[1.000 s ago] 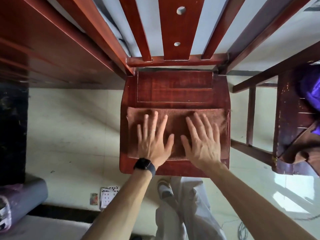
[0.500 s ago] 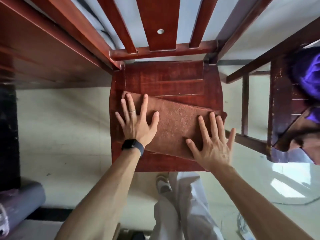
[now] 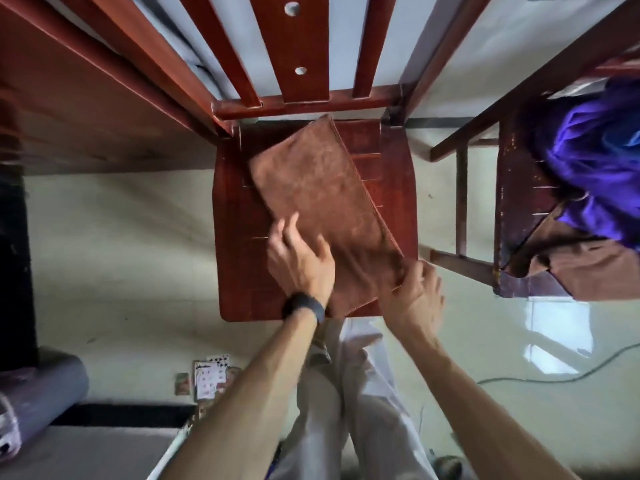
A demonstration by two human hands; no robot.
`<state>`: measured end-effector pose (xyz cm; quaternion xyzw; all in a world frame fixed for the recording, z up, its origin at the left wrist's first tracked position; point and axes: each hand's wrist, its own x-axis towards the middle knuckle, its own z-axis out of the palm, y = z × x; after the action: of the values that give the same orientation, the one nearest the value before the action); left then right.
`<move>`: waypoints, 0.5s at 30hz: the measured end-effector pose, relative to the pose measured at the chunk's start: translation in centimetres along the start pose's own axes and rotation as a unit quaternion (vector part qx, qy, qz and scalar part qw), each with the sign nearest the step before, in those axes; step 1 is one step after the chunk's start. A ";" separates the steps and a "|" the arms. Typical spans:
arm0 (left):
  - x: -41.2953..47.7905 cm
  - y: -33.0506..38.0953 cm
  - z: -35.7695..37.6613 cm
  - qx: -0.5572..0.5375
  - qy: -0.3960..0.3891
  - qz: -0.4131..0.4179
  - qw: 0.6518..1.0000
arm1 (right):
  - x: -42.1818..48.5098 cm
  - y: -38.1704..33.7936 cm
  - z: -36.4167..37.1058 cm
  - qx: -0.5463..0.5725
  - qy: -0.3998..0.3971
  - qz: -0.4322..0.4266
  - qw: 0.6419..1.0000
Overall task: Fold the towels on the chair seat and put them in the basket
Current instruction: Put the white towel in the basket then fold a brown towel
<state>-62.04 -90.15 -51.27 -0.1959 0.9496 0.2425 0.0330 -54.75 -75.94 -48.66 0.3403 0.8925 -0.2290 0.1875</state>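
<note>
A brown towel, folded into a long strip, lies slanted across the red wooden chair seat, running from the back left to the front right. My left hand grips the strip's near left edge, thumb on top. The near right corner is held in the curled fingers of my right hand, over the seat's front right edge. Both hands are motion-blurred. No basket is in view.
A second wooden chair stands to the right and carries a purple cloth and another brown towel. Playing cards and a cable lie on the floor. A grey roll sits at lower left. My legs stand before the seat.
The towel has turned from lying crosswise to slanting front to back. Both hands went from pressing flat on it to gripping its near end.
</note>
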 end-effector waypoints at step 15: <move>-8.5 -6.0 -2.4 -0.210 -0.228 -0.339 0.888 | 1.8 3.1 -0.9 0.198 -0.190 0.141 0.951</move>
<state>-51.79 -93.05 -50.51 -0.4479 0.7187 0.4478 0.2870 -54.05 -72.47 -49.72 0.4427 0.7203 -0.4328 0.3128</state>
